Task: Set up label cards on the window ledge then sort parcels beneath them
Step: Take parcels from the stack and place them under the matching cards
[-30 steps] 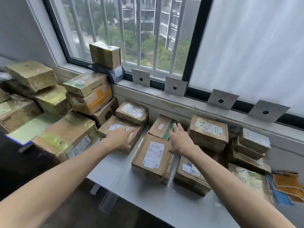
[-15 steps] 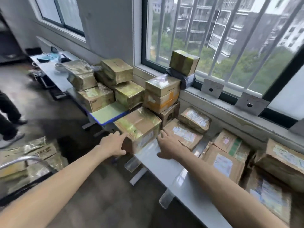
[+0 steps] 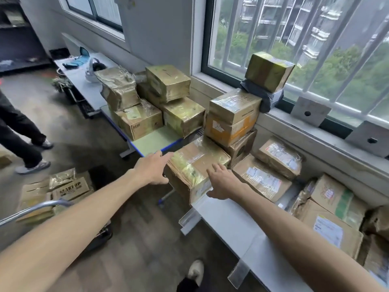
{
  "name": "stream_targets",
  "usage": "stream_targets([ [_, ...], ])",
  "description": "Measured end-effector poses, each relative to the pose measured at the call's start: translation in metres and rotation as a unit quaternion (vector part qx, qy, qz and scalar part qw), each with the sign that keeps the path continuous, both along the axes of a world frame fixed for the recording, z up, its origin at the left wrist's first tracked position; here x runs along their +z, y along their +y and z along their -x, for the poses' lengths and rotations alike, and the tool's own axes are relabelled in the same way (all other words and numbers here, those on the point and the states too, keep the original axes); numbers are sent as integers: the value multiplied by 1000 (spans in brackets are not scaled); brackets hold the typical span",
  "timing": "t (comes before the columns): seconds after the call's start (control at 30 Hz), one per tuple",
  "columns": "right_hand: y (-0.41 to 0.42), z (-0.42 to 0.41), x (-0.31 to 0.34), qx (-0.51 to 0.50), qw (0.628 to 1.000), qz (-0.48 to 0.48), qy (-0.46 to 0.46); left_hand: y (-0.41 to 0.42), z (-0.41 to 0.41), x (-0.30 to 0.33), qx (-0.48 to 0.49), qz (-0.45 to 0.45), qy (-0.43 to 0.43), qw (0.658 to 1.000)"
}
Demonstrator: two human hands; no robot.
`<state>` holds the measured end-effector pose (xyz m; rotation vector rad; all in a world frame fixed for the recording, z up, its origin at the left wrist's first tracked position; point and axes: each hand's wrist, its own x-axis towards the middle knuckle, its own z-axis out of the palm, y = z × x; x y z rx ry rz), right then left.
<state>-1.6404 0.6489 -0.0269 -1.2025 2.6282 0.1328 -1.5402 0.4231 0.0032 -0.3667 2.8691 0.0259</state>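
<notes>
A taped brown parcel (image 3: 197, 163) sits at the left end of the white table (image 3: 231, 224), its near corner overhanging. My left hand (image 3: 152, 168) lies with straight fingers against the parcel's left side. My right hand (image 3: 221, 182) rests flat on its top right, fingers spread. Two grey label cards (image 3: 309, 111) (image 3: 370, 139), each with a black dot, lean on the window ledge (image 3: 294, 123). Flat parcels (image 3: 263, 180) lie on the table below the ledge.
A stack of taped boxes (image 3: 233, 116) stands behind the parcel, and several more (image 3: 160, 102) cover a lower green desk (image 3: 151, 140) to the left. Another box (image 3: 269, 70) sits on a grey bag on the ledge. A person's legs (image 3: 19, 131) stand at far left. Boxes (image 3: 63, 188) fill a trolley below.
The view has swung left from the label cards toward the box pile. Both hands left the flat parcels and now touch the big taped parcel at the table's left end.
</notes>
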Motion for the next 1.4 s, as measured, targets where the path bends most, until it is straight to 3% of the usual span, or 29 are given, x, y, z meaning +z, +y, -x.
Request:
stream_targets([
  [0.3,-7,70,-65,-126,988,7,-87,-6,85,-75,-15,-71,-106,992],
  [0.53,-2,128,-93,-222,962,79,-137,-33,112,-119,-14,-42,-124,991],
  [0.7,-21,152,-91,-252,948,85,-174,-49,115,-124,-36,-66,-113,991],
  [1.03,-67,122,-83,-279,937,113,-179,-111,108,-126,-80,-131,-74,985],
  [1.23,-95,104,-41,-292,923,186,-172,-177,110,-125,-127,-250,-99,955],
  [1.4,-112,88,-15,-301,926,181,-137,-194,118,-126,-155,-317,-146,924],
])
